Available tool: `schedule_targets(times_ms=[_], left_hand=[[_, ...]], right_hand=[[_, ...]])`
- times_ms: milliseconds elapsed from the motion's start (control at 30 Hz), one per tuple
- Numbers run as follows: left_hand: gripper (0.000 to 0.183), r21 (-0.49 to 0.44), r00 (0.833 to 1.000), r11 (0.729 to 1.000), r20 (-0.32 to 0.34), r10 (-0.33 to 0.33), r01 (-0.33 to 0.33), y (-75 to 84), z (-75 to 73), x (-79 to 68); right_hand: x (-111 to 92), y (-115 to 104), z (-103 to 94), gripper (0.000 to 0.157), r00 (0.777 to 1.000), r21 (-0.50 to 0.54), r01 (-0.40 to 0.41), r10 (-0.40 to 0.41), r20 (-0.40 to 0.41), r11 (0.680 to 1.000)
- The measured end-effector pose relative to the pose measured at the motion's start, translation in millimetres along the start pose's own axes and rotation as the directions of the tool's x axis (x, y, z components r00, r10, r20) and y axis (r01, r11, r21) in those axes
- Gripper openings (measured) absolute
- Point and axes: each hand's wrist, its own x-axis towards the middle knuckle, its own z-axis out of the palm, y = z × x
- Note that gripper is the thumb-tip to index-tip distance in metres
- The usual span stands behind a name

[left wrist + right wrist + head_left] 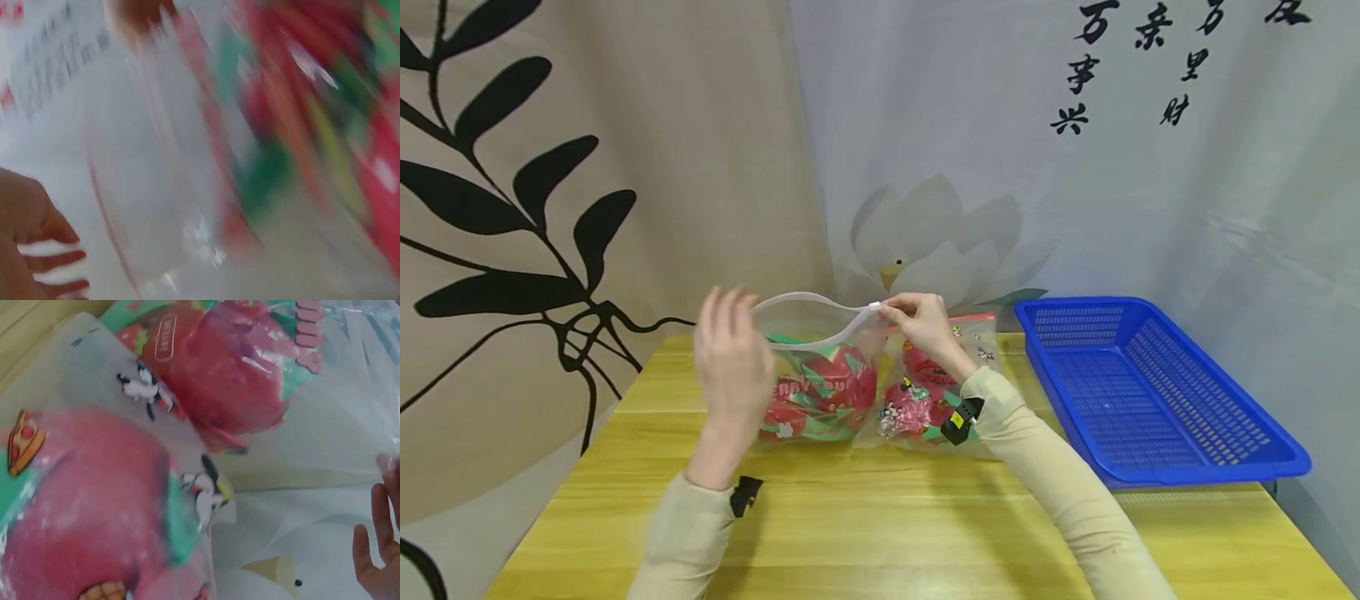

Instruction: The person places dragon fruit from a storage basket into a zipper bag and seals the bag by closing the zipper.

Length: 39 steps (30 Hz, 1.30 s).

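A clear zip bag (820, 392) stands on the table with its white-edged mouth spread wide. Inside it are red and green printed packs (842, 379). My right hand (925, 323) pinches the white slider (874, 307) at the right corner of that mouth. By the bag's left edge my left hand (733, 358) is raised, blurred, its fingers extended; in the left wrist view those fingers (59, 256) are apart from the plastic. Beside it, partly behind my right wrist, a second bag (985, 337) with a red top strip and cartoon prints holds similar red packs (94, 500).
A blue plastic basket (1195, 367) stands at the right of the wooden table (865, 525), near its right edge. Behind the table hangs a printed curtain (715, 150) with leaves, a lotus and black characters. Both wrists wear black straps.
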Motion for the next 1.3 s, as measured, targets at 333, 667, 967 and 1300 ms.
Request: schedule_targets(times_ms=[333, 667, 967, 1300], left_hand=[[0.021, 0.174, 0.867, 0.892, 0.370, 0.333, -0.417, 60.1, 67.3, 16.7], [0.021, 0.250, 0.830, 0.845, 0.447, 0.333, -0.473, 50.7, 85.7, 21.2], [0.018, 0.268, 0.829, 0.836, 0.450, 0.332, -0.479, 41.3, 78.8, 17.8], [0.013, 0.261, 0.850, 0.852, 0.414, 0.326, -0.453, 9.1, 54.5, 7.5]], right_hand=[[-5, -8, -0.4, 0.018, 1.000, -0.041, 0.018, -0.017, 0.020, 0.999], [-5, 3, -9.4, 0.017, 0.999, -0.018, -0.002, 0.003, 0.046, 1.000], [-4, 7, -11.1, 0.016, 0.999, -0.001, -0.008, 0.008, 0.037, 1.000], [-3, 14, -10.6, 0.015, 1.000, -0.020, -0.030, 0.030, -0.002, 0.999]])
